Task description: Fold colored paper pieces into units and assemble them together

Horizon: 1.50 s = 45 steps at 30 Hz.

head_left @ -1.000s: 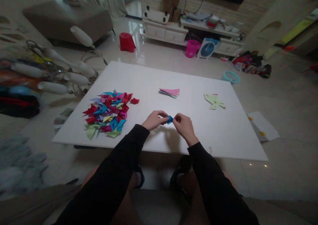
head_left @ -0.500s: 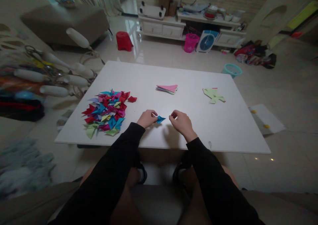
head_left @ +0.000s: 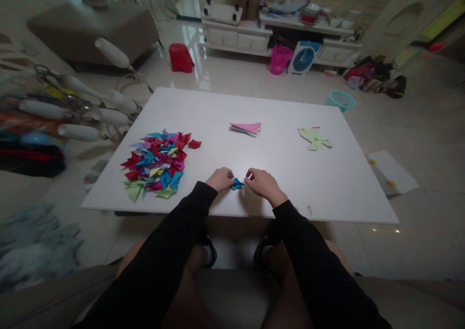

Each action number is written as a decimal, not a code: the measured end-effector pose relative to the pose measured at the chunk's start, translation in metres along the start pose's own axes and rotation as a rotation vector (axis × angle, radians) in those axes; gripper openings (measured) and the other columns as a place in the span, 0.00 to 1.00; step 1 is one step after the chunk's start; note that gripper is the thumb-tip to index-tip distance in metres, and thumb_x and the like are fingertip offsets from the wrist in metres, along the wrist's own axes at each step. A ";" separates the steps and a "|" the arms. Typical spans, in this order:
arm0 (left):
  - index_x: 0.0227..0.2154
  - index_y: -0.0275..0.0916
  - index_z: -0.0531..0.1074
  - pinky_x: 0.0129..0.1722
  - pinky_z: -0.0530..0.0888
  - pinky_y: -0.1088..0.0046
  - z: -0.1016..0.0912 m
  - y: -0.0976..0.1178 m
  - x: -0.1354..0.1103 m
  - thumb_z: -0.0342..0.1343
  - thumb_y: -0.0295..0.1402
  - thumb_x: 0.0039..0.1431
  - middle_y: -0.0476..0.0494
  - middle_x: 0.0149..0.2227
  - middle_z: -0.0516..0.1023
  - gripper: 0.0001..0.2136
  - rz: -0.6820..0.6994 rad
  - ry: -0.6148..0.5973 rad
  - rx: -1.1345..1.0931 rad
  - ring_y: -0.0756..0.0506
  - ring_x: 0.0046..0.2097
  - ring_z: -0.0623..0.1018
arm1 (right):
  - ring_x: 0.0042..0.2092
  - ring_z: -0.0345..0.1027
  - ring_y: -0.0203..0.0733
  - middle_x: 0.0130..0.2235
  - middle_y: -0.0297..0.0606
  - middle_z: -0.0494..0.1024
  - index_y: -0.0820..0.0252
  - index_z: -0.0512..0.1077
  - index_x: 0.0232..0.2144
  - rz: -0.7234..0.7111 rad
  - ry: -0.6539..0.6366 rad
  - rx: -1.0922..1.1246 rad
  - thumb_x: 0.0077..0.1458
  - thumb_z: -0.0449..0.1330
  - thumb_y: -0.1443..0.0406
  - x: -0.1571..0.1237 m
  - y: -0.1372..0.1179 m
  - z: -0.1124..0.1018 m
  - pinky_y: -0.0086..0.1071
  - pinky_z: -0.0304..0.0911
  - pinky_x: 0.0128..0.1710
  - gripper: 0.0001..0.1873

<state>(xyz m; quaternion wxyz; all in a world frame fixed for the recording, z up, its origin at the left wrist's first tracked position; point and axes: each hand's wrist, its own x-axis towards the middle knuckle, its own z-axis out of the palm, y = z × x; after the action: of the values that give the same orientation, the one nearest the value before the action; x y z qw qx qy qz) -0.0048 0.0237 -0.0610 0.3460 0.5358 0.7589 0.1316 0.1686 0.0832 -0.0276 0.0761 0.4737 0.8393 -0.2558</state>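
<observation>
A small blue origami crane (head_left: 237,184) is held just over the near middle of the white table (head_left: 283,174). My left hand (head_left: 221,178) pinches its left end between thumb and fingers. At its right tip, my right hand (head_left: 264,183) has thumb and forefinger closed on the paper. To the left lies a heap of folded paper cranes (head_left: 156,162) in red, blue, green, pink and purple, with a single red one (head_left: 194,144) at its edge. Beyond my hands is a small stack of folded papers (head_left: 246,128), pink on top. Light green folded pieces (head_left: 314,138) lie at the right.
A small clear-looking object (head_left: 309,210) lies near the table's front edge. Past the table are a red stool (head_left: 180,57), a pink bin (head_left: 280,60), a blue box fan (head_left: 304,57) and a turquoise basket (head_left: 340,100). A lamp with white shades (head_left: 112,53) stands close by the left edge.
My right hand has come in to the blue crane's right tip, where it was apart before. The crane and my left hand have shifted slightly right and nearer to me.
</observation>
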 end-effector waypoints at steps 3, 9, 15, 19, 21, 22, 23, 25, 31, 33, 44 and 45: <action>0.36 0.34 0.81 0.44 0.75 0.74 0.001 0.000 0.000 0.61 0.27 0.55 0.38 0.39 0.85 0.07 -0.002 -0.015 0.031 0.43 0.43 0.83 | 0.48 0.76 0.50 0.47 0.44 0.82 0.53 0.75 0.49 -0.026 -0.048 -0.034 0.61 0.56 0.57 0.001 0.001 0.005 0.37 0.64 0.44 0.17; 0.40 0.35 0.78 0.40 0.75 0.75 0.001 0.001 -0.004 0.59 0.24 0.55 0.43 0.31 0.84 0.10 -0.047 -0.041 -0.064 0.46 0.37 0.83 | 0.48 0.76 0.51 0.47 0.45 0.82 0.53 0.72 0.53 -0.060 -0.077 -0.047 0.61 0.55 0.58 -0.001 -0.001 0.011 0.37 0.64 0.43 0.19; 0.43 0.35 0.76 0.40 0.75 0.74 0.004 0.003 -0.008 0.58 0.24 0.54 0.44 0.29 0.83 0.13 -0.051 -0.075 -0.045 0.45 0.36 0.83 | 0.48 0.76 0.49 0.48 0.42 0.82 0.51 0.71 0.55 -0.093 -0.096 -0.058 0.62 0.56 0.60 -0.004 -0.004 0.011 0.35 0.63 0.43 0.19; 0.45 0.34 0.74 0.34 0.74 0.74 0.003 0.004 -0.008 0.57 0.25 0.54 0.44 0.27 0.82 0.14 -0.074 -0.148 -0.077 0.45 0.33 0.83 | 0.48 0.75 0.47 0.49 0.42 0.82 0.52 0.73 0.52 -0.131 -0.114 -0.063 0.62 0.56 0.62 -0.006 -0.006 0.010 0.34 0.63 0.44 0.16; 0.45 0.33 0.73 0.33 0.74 0.73 0.002 0.003 -0.009 0.57 0.25 0.55 0.44 0.25 0.82 0.14 -0.078 -0.163 -0.081 0.45 0.31 0.83 | 0.48 0.75 0.47 0.49 0.42 0.82 0.53 0.72 0.52 -0.157 -0.112 -0.059 0.62 0.56 0.62 -0.007 -0.007 0.011 0.34 0.62 0.43 0.16; 0.45 0.33 0.73 0.33 0.74 0.73 0.001 0.003 -0.008 0.56 0.25 0.55 0.44 0.25 0.82 0.13 -0.076 -0.158 -0.073 0.45 0.31 0.82 | 0.48 0.75 0.48 0.49 0.43 0.81 0.53 0.72 0.52 -0.169 -0.110 -0.061 0.62 0.55 0.62 -0.007 -0.008 0.011 0.34 0.62 0.43 0.16; 0.45 0.33 0.73 0.34 0.74 0.73 0.000 0.003 -0.008 0.56 0.25 0.55 0.44 0.24 0.81 0.13 -0.075 -0.149 -0.062 0.45 0.31 0.83 | 0.47 0.75 0.48 0.49 0.43 0.81 0.54 0.72 0.52 -0.179 -0.109 -0.065 0.62 0.55 0.62 -0.007 -0.008 0.011 0.34 0.62 0.42 0.17; 0.44 0.34 0.73 0.35 0.74 0.73 0.000 0.003 -0.008 0.56 0.24 0.55 0.45 0.25 0.81 0.13 -0.077 -0.135 -0.050 0.45 0.32 0.83 | 0.47 0.75 0.48 0.48 0.44 0.81 0.54 0.72 0.52 -0.197 -0.113 -0.074 0.62 0.54 0.62 -0.007 -0.008 0.013 0.35 0.61 0.42 0.17; 0.45 0.35 0.73 0.37 0.75 0.73 -0.002 0.006 -0.009 0.56 0.26 0.57 0.44 0.29 0.83 0.12 -0.078 -0.137 -0.064 0.46 0.32 0.83 | 0.50 0.73 0.48 0.52 0.46 0.79 0.58 0.71 0.53 -0.243 -0.126 -0.047 0.62 0.55 0.63 -0.005 -0.009 0.019 0.34 0.62 0.46 0.18; 0.45 0.36 0.74 0.39 0.75 0.73 -0.005 0.005 -0.009 0.56 0.26 0.57 0.44 0.30 0.83 0.12 -0.074 -0.121 -0.025 0.45 0.33 0.83 | 0.51 0.73 0.48 0.53 0.47 0.78 0.58 0.71 0.54 -0.251 -0.133 -0.041 0.62 0.55 0.63 -0.005 -0.012 0.020 0.35 0.63 0.47 0.19; 0.55 0.28 0.71 0.58 0.68 0.48 -0.043 -0.037 -0.010 0.51 0.47 0.61 0.16 0.62 0.66 0.29 -0.455 0.276 0.358 0.23 0.64 0.65 | 0.52 0.73 0.48 0.57 0.45 0.73 0.57 0.71 0.53 -0.238 -0.061 -0.043 0.63 0.56 0.61 -0.008 -0.012 0.013 0.34 0.63 0.46 0.18; 0.56 0.28 0.71 0.59 0.66 0.46 -0.047 -0.042 -0.010 0.51 0.48 0.60 0.16 0.64 0.64 0.30 -0.501 0.275 0.362 0.22 0.66 0.63 | 0.52 0.73 0.48 0.57 0.45 0.73 0.58 0.71 0.53 -0.236 -0.056 -0.040 0.63 0.56 0.61 -0.008 -0.011 0.013 0.34 0.63 0.46 0.17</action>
<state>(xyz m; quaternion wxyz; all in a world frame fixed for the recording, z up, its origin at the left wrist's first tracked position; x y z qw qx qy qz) -0.0646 0.0058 -0.0473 0.1612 0.3624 0.9177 -0.0234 0.1623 0.0655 -0.0315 0.0781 0.3629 0.8916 -0.2594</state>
